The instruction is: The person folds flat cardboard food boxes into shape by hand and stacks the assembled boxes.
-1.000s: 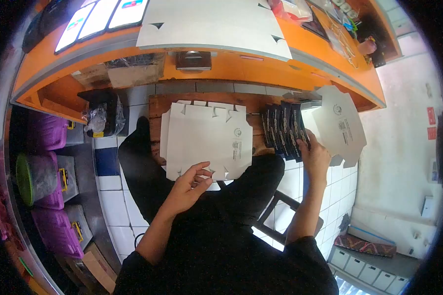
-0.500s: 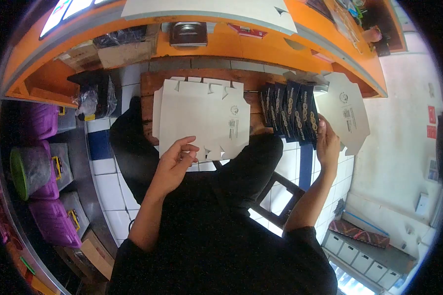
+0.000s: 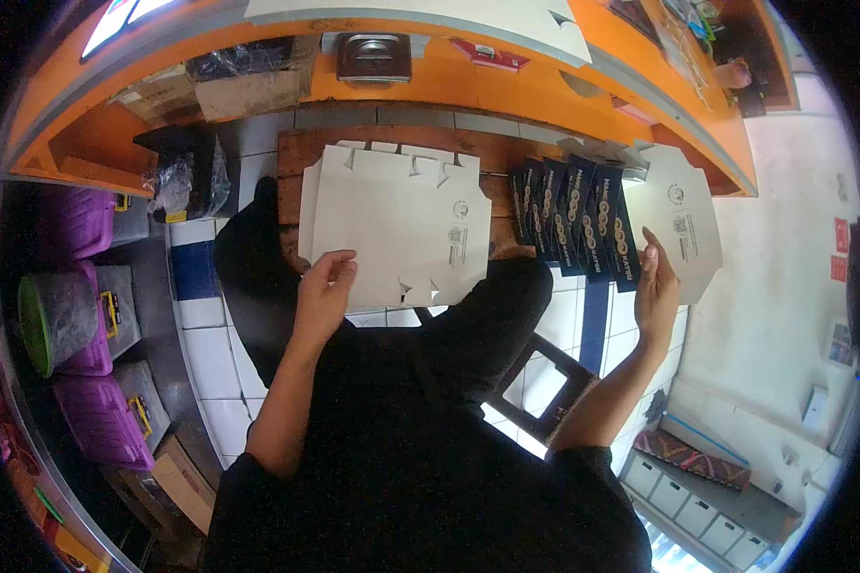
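A stack of flat, pale cardboard box blanks (image 3: 392, 220) with cut tabs lies in front of me, with small dark printing on its right side. My left hand (image 3: 325, 298) is at the lower left of the stack, its fingers loosely bent over the top blank and its thumb apart. To the right stands a leaning row of dark blue printed cartons (image 3: 573, 215) with gold lettering. My right hand (image 3: 657, 291) is just beyond the last carton, fingers extended, over the lower left edge of another pale cardboard blank (image 3: 693, 210). Whether it touches that blank is unclear.
The stack lies on a brown wooden surface (image 3: 330, 141) and over my legs. An orange shelf unit (image 3: 535, 81) with a metal container (image 3: 374, 57) runs across the front. Purple baskets (image 3: 105, 420) stand at left. A dark stool frame (image 3: 549, 382) is below right.
My right hand has moved right and slightly down, away from the end carton. My left hand has drawn left toward the stack's edge, its fingers more bent. The view has shifted slightly.
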A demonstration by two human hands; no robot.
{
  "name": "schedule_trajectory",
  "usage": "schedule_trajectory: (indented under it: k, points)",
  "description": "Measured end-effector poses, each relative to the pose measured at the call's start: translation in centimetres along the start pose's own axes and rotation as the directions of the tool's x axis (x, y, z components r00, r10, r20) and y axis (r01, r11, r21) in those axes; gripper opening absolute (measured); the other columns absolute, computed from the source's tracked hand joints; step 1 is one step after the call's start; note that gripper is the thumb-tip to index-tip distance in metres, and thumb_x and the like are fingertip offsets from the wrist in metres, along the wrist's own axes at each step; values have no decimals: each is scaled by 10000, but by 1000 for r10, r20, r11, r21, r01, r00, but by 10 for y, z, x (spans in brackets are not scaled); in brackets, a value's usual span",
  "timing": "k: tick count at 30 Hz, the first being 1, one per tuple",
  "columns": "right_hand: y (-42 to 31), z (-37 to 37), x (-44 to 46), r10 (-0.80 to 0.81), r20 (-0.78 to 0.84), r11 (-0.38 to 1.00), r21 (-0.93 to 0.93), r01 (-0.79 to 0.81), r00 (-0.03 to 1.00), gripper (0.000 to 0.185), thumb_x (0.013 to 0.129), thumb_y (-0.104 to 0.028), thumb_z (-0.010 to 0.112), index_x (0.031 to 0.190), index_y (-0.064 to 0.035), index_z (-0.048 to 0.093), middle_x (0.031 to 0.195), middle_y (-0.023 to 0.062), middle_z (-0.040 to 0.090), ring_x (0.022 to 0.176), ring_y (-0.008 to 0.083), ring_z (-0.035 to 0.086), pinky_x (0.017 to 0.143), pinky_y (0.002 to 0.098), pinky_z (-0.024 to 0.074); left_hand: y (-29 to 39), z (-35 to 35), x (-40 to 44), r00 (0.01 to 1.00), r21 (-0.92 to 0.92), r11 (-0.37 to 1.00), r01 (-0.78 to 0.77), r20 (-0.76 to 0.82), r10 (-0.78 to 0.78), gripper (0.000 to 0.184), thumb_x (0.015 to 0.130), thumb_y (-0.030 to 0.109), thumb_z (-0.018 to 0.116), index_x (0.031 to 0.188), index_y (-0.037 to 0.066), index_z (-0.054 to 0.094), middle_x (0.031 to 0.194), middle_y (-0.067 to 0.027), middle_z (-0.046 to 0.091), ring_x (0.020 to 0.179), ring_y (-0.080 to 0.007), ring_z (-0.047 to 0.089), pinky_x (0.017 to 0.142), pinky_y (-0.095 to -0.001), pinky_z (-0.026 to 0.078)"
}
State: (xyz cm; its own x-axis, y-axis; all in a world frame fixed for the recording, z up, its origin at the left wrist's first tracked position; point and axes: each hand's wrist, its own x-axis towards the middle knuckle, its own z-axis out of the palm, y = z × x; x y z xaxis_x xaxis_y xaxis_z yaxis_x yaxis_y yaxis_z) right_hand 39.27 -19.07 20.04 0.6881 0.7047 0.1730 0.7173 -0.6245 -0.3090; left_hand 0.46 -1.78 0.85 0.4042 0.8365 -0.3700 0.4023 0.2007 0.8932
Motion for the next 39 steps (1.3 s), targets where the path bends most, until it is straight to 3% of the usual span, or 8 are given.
schedule_trajectory:
  k: [4,6,9,12,25,28,34,39]
  points:
    - [3,2,-1,-3,-12,1000,4,3,1000,610,1059,-552,415,1328,-61,658,1142,182,699,961,244,642,913,386,505,-39,5,22,979,-14,986,169,-116,-169,393,929,200,681,1263,2,621,1125,-188,669,962,-288,659,843,-380,521]
    - [10,3,0,-15,-17,999,-33,15,1000,633,1056,-570,398,1343,-61,644,1127,175,709,990,263,664,925,395,507,-62,14,28,901,531,847,-27,-353,250,556,888,227,702,1335,-62,539,1250,-266,601,1115,-396,600,933,-467,491]
    - [5,2,-1,1,-50,1000,31,1,999,650,1053,-584,385,1341,-59,639,1111,180,729,1055,294,690,940,408,511,-69,20,30,904,598,793,121,-396,161,697,880,253,692,1402,-126,428,1347,-330,503,1229,-471,507,1022,-522,435]
    - [-16,-6,-9,85,-135,996,-30,-90,987,630,1059,-573,374,1324,-71,646,1098,193,740,1105,313,697,943,412,519,-48,20,25,945,567,793,224,-326,-35,788,878,298,692,1436,-150,361,1357,-352,471,1250,-472,493,1056,-514,421]
    - [-8,1,-12,167,-207,965,-165,-203,964,468,1064,-451,466,1238,-83,698,1098,182,738,999,315,730,893,410,541,-49,31,16,946,691,711,132,-302,118,728,877,353,693,1365,-139,471,1395,-275,462,1209,-452,515,1005,-537,462]
    - [-13,8,-20,-32,-489,992,-122,-32,872,252,1013,-238,614,1159,-66,728,933,146,724,841,302,684,779,408,536,-49,34,11,958,712,691,126,-268,102,723,880,356,689,1365,-135,474,1385,-275,471,1205,-452,517,995,-546,466]
    - [-65,74,-64,-431,-328,898,-61,437,841,150,915,-179,699,1028,-81,711,1019,107,739,1007,257,687,1068,505,413,-49,36,13,955,671,716,192,-295,21,795,870,369,705,1447,-80,394,1412,-271,457,1230,-452,513,1028,-532,453]
    - [-75,84,-50,-251,-454,952,-273,135,855,504,863,-297,769,1309,-105,634,1240,109,681,1246,282,572,1186,541,240,-51,31,14,964,678,710,192,-267,-6,808,835,274,759,1466,-58,379,1415,-270,453,1237,-452,507,1031,-510,458]
